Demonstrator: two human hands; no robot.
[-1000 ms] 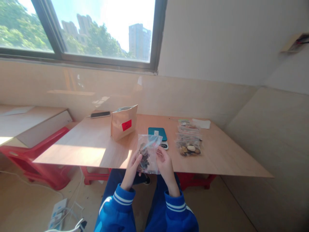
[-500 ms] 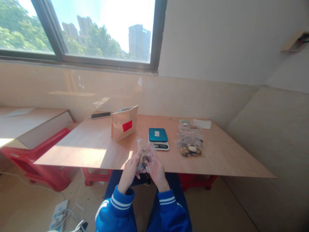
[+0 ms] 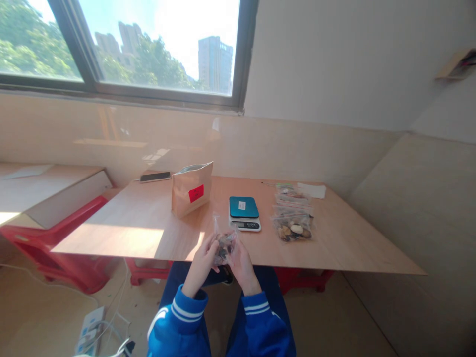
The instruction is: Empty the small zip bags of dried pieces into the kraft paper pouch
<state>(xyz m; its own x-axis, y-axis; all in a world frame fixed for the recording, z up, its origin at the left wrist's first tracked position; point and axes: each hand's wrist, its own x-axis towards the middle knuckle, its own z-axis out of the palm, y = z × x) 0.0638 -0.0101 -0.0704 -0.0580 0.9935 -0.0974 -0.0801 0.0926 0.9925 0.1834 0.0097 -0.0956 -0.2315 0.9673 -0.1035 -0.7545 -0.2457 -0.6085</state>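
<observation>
Between my two hands is a clear plastic bag (image 3: 224,246) with dark and brownish pieces inside, held at the table's front edge. My left hand (image 3: 204,260) grips its left side, thumb lying on the front. On the bag's right side my right hand (image 3: 242,267) is closed, its fingertips partly hidden behind the plastic. Just beyond the bag sits a kitchen scale (image 3: 244,208) with a teal top and a small display. A brown paper pouch (image 3: 186,196) with a red label stands upright, open at the top, to the left of the scale.
Several filled clear bags (image 3: 293,229) lie in a row right of the scale, with a white paper (image 3: 312,191) behind them. A phone (image 3: 155,177) rests at the back left. Red stools (image 3: 74,248) and a power strip (image 3: 90,327) are below the table (image 3: 345,243).
The bag and its pieces have shifted slightly between my hands, and my left thumb sits a little differently on it. The things on the table have stayed put.
</observation>
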